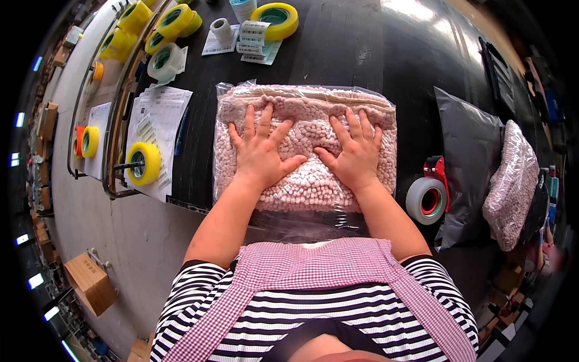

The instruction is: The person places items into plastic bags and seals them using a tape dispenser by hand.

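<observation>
A folded pink chenille bath mat (307,130) in a clear plastic bag lies on the black table in front of me. Both my hands press on its top with fingers spread. My left hand (262,148) rests on the left half, and my right hand (353,148) on the right half, thumbs pointing toward each other. The bag's clear flap (301,226) reaches past the mat's near edge toward my apron. Right of the mat, a red tape dispenser (435,172) holds a roll of clear tape (422,199).
At right lie a grey plastic mailing bag (467,139) and another bagged pink mat (512,181). Printed sheets (166,111) and a yellow tape roll (154,163) are at the left edge. More tape rolls (277,15) and label rolls (222,30) stand at the back. A cardboard box (90,283) sits lower left.
</observation>
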### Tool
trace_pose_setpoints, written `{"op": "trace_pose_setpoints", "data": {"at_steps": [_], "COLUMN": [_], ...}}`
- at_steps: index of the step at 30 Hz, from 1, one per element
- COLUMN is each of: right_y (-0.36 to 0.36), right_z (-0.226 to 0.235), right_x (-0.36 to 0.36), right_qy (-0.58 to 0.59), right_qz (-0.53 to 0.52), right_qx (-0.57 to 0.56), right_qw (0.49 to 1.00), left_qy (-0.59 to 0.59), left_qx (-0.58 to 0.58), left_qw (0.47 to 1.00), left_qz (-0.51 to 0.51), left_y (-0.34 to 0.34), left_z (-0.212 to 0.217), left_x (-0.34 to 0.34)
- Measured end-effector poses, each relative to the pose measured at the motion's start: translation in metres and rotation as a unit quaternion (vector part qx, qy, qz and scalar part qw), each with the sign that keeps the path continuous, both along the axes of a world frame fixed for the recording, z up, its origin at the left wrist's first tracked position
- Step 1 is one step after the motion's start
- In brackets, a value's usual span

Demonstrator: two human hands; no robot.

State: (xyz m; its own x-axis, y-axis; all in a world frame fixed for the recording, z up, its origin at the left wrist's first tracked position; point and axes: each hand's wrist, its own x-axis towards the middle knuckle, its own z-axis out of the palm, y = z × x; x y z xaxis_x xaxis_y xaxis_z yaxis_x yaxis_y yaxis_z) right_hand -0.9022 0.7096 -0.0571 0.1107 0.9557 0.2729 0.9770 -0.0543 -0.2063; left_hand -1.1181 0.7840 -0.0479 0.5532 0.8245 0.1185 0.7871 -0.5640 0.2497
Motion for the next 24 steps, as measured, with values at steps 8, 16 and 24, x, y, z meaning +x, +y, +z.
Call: {"op": "trace_pose_setpoints", "data": {"at_steps": [8, 16, 24], "right_y": [0.003, -0.061, -0.205], "right_z": [0.002, 0.093, 0.046], "right_x": [0.006, 0.086, 0.097], "right_qy": [0.020, 0.445, -0.053], "right_qz": [-0.013, 0.152, 0.260], "right_qx": [-0.019, 0.028, -0.063], "right_qw": [1.000, 0.882, 0.962], "left_qy": [0.052, -0.452, -0.011], "left_qx": [-0.024, -0.228, 0.220], "left_qw": [0.998, 0.856, 0.941], "left_qz": [-0.003, -0.101, -0.258], "left_y": [0.005, 0.030, -0.075], "left_z": [0.008, 0.062, -0.009], "left_x": [0.000, -0.117, -0.219]}}
